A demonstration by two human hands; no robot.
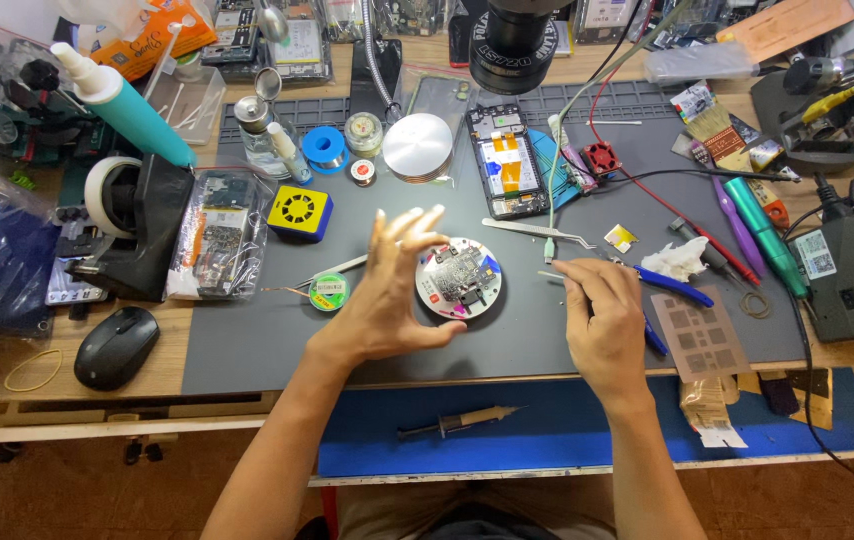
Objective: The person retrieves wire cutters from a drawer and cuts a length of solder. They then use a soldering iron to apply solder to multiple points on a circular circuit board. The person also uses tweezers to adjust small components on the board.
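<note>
A round white disc with a small circuit board (459, 280) on it lies in the middle of the grey work mat (247, 340). My left hand (387, 295) hovers just left of the disc, fingers spread and holding nothing. My right hand (602, 320) rests on the mat to the disc's right, closed around a thin metal tool (550, 275) whose tip points toward the disc. Silver tweezers (537, 232) lie just beyond the disc.
An opened phone (507, 165) and a round metal tin (417, 147) lie at the mat's back. A small green solder-wire spool (328, 293), yellow square box (299, 212), tape dispenser (132, 225), black mouse (115, 347), blue-handled cutters (672, 287), stencil (699, 335) and a syringe (457, 422) surround the hands.
</note>
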